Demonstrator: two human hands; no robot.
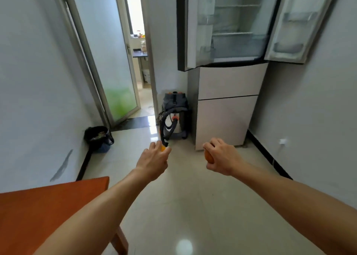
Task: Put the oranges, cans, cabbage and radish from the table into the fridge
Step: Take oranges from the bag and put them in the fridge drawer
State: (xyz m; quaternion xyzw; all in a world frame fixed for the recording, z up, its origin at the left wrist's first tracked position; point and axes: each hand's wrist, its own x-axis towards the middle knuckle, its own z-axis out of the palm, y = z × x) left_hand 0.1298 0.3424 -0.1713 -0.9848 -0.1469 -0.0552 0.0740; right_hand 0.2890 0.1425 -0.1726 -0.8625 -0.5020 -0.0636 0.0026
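Both arms reach forward over the pale tiled floor [189, 206]. The left hand [152, 162], at about 11 o'clock from the middle of the view, is curled round a first orange [163, 148]; only a sliver of peel shows between the fingers and thumb. The right hand [222, 158], at about 1 o'clock, grasps a second orange [209, 156], whose side shows below the curled fingers. The two hands are held apart at a similar height.

The fridge [228, 84] stands ahead at 1 o'clock against the right wall. Both upper doors are swung open, showing pale shelves inside, and the two lower drawers are closed. Just beside it at 12 o'clock sits a vacuum cleaner [174, 115] with a looped hose. A bin lined with a black bag [98, 137] rests by the left wall at 10 o'clock, near an open doorway. A corner of the red-brown worktop [48, 212] fills 8 o'clock.
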